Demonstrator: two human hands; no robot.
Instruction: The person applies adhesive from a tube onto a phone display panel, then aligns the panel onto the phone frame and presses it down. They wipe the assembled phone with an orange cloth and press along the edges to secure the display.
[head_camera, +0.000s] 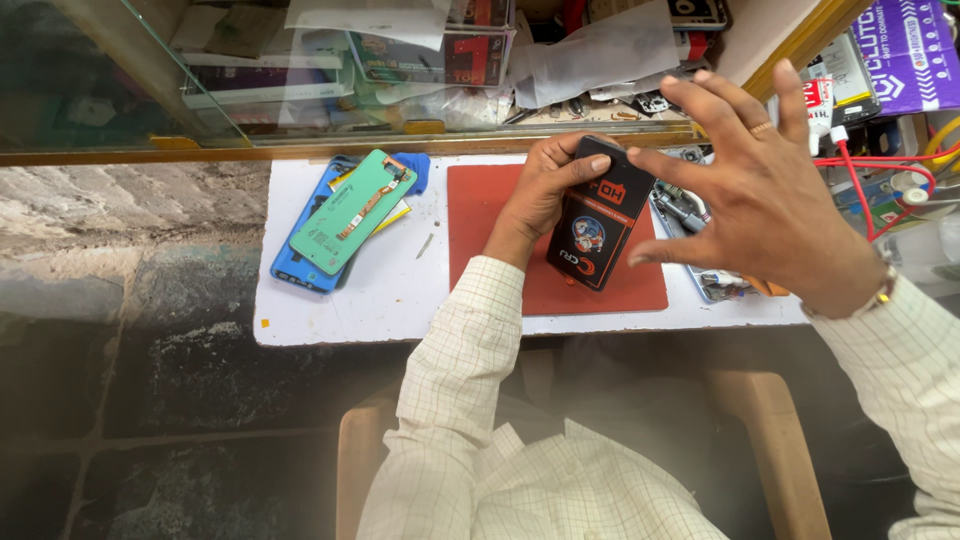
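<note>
Left hand (540, 190) grips black phone screen (600, 215) by its edges over the red mat (480, 200). Right hand (760, 190) hovers spread, holding nothing. Screen looks thin, stiff, fragile; best held by edges.

— What lies on the counter (400, 310)?

— A mat (480, 210) sits at its middle. Left of the mat, a phone frame (350, 212) lies on top of a phone back cover (295, 265).

— And above the mat?

— The left hand (540, 190) holds a flat packet (598, 215) over it. The right hand (760, 200) hovers just right of the packet, apart from it. Behind the counter, a glass-fronted shelf (300, 60) holds boxes.
</note>
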